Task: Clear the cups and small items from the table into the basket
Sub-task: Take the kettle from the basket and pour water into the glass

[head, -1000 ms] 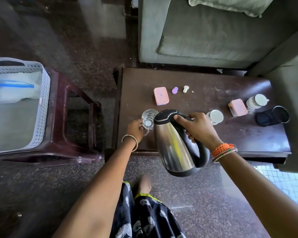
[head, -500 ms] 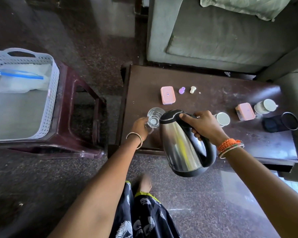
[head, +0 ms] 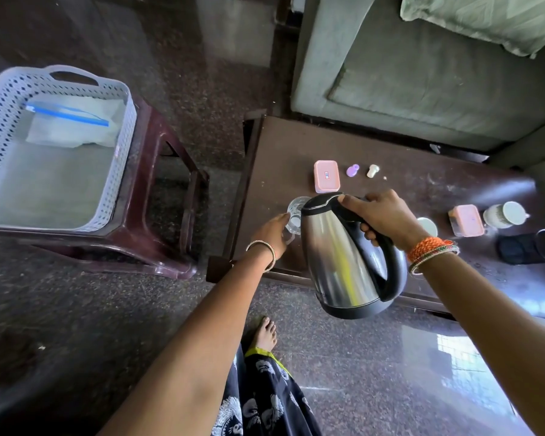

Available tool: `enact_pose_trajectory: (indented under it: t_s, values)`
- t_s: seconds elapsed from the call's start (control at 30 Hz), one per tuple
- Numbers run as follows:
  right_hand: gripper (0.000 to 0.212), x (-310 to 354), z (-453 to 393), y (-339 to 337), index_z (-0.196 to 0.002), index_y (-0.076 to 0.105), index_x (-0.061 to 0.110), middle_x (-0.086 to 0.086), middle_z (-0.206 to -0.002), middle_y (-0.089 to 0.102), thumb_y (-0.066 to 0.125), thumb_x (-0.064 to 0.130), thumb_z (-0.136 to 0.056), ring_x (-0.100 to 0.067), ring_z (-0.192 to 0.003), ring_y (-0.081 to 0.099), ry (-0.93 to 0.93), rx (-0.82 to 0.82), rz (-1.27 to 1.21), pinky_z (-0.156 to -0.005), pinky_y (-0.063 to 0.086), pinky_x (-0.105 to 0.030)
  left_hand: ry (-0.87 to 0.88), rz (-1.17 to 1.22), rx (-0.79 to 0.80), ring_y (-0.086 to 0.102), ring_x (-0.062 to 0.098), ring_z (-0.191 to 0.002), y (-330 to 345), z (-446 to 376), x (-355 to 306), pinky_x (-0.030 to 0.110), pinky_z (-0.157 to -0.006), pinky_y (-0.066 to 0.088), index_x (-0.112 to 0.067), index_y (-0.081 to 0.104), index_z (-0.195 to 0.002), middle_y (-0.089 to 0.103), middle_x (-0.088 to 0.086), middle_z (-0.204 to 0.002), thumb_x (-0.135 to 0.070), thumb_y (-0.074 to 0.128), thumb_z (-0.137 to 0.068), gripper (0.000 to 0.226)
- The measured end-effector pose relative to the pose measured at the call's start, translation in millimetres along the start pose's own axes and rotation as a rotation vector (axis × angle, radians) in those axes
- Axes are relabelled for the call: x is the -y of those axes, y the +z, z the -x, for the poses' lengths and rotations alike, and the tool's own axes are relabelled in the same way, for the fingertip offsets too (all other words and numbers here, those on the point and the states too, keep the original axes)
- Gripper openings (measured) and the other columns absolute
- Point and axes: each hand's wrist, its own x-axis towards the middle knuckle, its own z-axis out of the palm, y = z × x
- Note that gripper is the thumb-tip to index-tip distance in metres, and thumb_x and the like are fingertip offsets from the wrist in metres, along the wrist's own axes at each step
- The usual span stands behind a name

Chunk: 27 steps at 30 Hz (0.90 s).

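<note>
A steel kettle (head: 340,256) with a black lid and handle hangs in the air over the near edge of the dark table (head: 422,187), gripped by my right hand (head: 383,217). My left hand (head: 272,232) holds a clear glass mug (head: 295,215) by its handle at the table's near left corner, right beside the kettle. Also on the table are two pink boxes (head: 326,176) (head: 466,220), a purple cap (head: 353,170), a white cap (head: 373,170), two white cups (head: 428,225) (head: 505,214) and a black cup on its side (head: 530,247). The grey basket (head: 0,127) stands at left.
The basket rests on a maroon plastic stool (head: 158,196) and holds a white bag with a blue zip strip (head: 70,121). A grey sofa (head: 422,73) runs along the far side of the table. My bare foot (head: 265,333) is on the speckled floor below.
The view has swung left, so the basket and stool show more fully. Both hands keep the same hold; the kettle stays lifted beside the glass mug.
</note>
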Motion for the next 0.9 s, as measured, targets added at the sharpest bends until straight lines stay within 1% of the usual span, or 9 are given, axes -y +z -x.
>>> enact_pose_trajectory:
  t_s: [0.07, 0.23, 0.37, 0.43, 0.57, 0.7, 0.8, 0.9]
  values:
    - [0.046, 1.1, -0.9, -0.3, -0.076, 0.058, 0.005, -0.004, -0.047, 0.05, 0.066, 0.05, -0.081, -0.016, -0.032, 0.042, 0.007, 0.005, -0.006, -0.036, 0.041, -0.022, 0.004, -0.015, 0.021, 0.047, 0.022, -0.128, -1.0, -1.1, 1.1, 0.023, -0.104, 0.033, -0.014, 0.039, -0.14, 0.04, 0.002, -0.149, -0.003, 0.048, -0.088, 0.054]
    - [0.045, -0.2, -2.1, -3.5, -0.073, 0.056, 0.008, -0.001, -0.043, 0.048, 0.066, 0.052, -0.079, -0.016, -0.032, 0.041, 0.008, 0.041, 0.006, -0.037, 0.041, -0.023, 0.043, -0.044, 0.03, 0.048, 0.021, -0.127, -3.1, -2.2, 3.8, 0.025, -0.105, 0.034, -0.016, 0.04, -0.14, 0.038, 0.0, -0.15, -0.001, 0.049, -0.086, 0.056]
    - [0.045, -3.6, -2.0, -5.3, -0.072, 0.055, 0.008, 0.002, -0.039, 0.046, 0.067, 0.051, -0.08, -0.016, -0.032, 0.041, 0.011, 0.047, 0.01, -0.037, 0.042, -0.023, 0.041, -0.064, 0.033, 0.04, 0.019, -0.135, -2.8, -1.2, 6.5, 0.026, -0.113, 0.029, -0.016, 0.035, -0.143, 0.03, -0.001, -0.154, 0.005, 0.049, -0.084, 0.064]
    - [0.045, -4.8, -1.7, -6.9, -0.072, 0.055, 0.008, 0.0, -0.041, 0.047, 0.067, 0.051, -0.081, -0.016, -0.032, 0.041, 0.014, 0.051, 0.007, -0.037, 0.041, -0.023, 0.04, -0.051, 0.037, 0.042, 0.019, -0.133, -2.6, -0.1, 6.2, 0.025, -0.111, 0.03, -0.016, 0.035, -0.143, 0.03, -0.001, -0.154, 0.003, 0.05, -0.085, 0.062]
    - [0.048, -6.2, -2.0, -12.1, -0.075, 0.057, 0.005, -0.002, -0.044, 0.047, 0.066, 0.052, -0.08, -0.017, -0.033, 0.042, 0.007, 0.049, 0.005, -0.038, 0.041, -0.023, 0.046, -0.06, 0.039, 0.054, 0.021, -0.12, -5.5, 0.6, 5.6, 0.028, -0.102, 0.042, -0.02, 0.038, -0.141, 0.039, -0.003, -0.149, 0.006, 0.051, -0.082, 0.066]
    - [0.047, -5.6, -3.0, -18.9, -0.071, 0.055, 0.009, 0.001, -0.04, 0.046, 0.067, 0.054, -0.079, -0.018, -0.033, 0.041, 0.028, 0.054, -0.004, -0.038, 0.041, -0.024, 0.042, -0.059, 0.03, 0.054, 0.021, -0.119, -7.7, 1.9, 4.6, 0.03, -0.1, 0.045, -0.021, 0.039, -0.14, 0.043, -0.005, -0.145, 0.01, 0.049, -0.081, 0.068]
    - [0.048, -4.6, -4.4, -23.2, -0.07, 0.056, 0.008, 0.002, -0.039, 0.045, 0.067, 0.054, -0.078, -0.018, -0.033, 0.04, 0.033, 0.06, -0.007, -0.039, 0.041, -0.024, 0.043, -0.054, 0.032, 0.054, 0.023, -0.12, -8.3, 2.3, 3.2, 0.032, -0.099, 0.045, -0.02, 0.04, -0.14, 0.044, -0.002, -0.144, 0.007, 0.051, -0.081, 0.065]
    - [0.049, -5.3, -5.7, -25.0, -0.07, 0.058, 0.008, 0.002, -0.039, 0.045, 0.067, 0.055, -0.077, -0.018, -0.033, 0.04, 0.026, 0.056, -0.001, -0.039, 0.041, -0.024, 0.044, -0.04, 0.023, 0.055, 0.025, -0.118, -8.5, 2.4, 3.0, 0.037, -0.098, 0.047, -0.02, 0.041, -0.138, 0.047, 0.002, -0.142, 0.003, 0.052, -0.083, 0.061]
